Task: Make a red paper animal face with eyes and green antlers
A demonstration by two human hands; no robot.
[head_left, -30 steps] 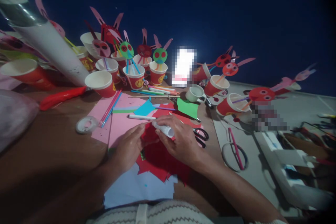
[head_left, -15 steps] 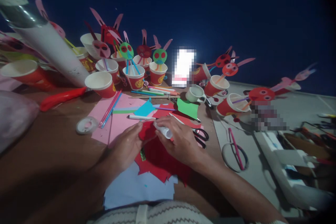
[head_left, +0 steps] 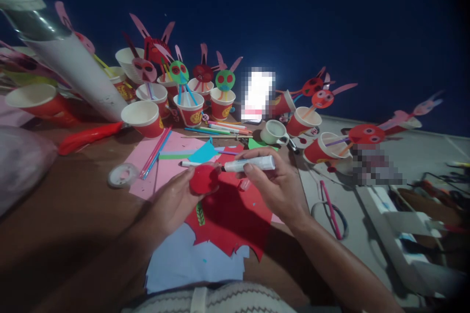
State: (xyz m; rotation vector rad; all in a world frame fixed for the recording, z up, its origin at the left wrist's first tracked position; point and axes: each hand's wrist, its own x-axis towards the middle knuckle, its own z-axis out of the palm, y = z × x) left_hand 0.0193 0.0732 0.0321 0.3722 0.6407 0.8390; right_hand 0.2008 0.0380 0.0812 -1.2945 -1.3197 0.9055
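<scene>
My left hand [head_left: 174, 200] pinches a round red paper disc [head_left: 204, 179] by its left edge. In my right hand [head_left: 277, 193] lies a white marker [head_left: 255, 163], held nearly level, its dark tip pointing left close to the disc's upper right edge. Whether the tip touches the disc, I cannot tell. Beneath both hands is a jagged sheet of red paper [head_left: 235, 225] with a small green patterned piece [head_left: 200, 214] on it. A small pinkish, shiny object [head_left: 245, 185] shows under my right fingers; its kind is unclear.
Red paper cups [head_left: 145, 124] with paper rabbit heads on straws line the back. Nearby are a roll of tape [head_left: 123, 175], pink paper [head_left: 147, 183], white sheets [head_left: 194, 264], a white mug [head_left: 274, 132], several pens [head_left: 223, 128] and a large leaning bottle [head_left: 69, 54].
My right hand has drawn back slightly right and turned, so the marker now points left toward the disc. The disc shows fully now; the scissors are hidden behind my right hand.
</scene>
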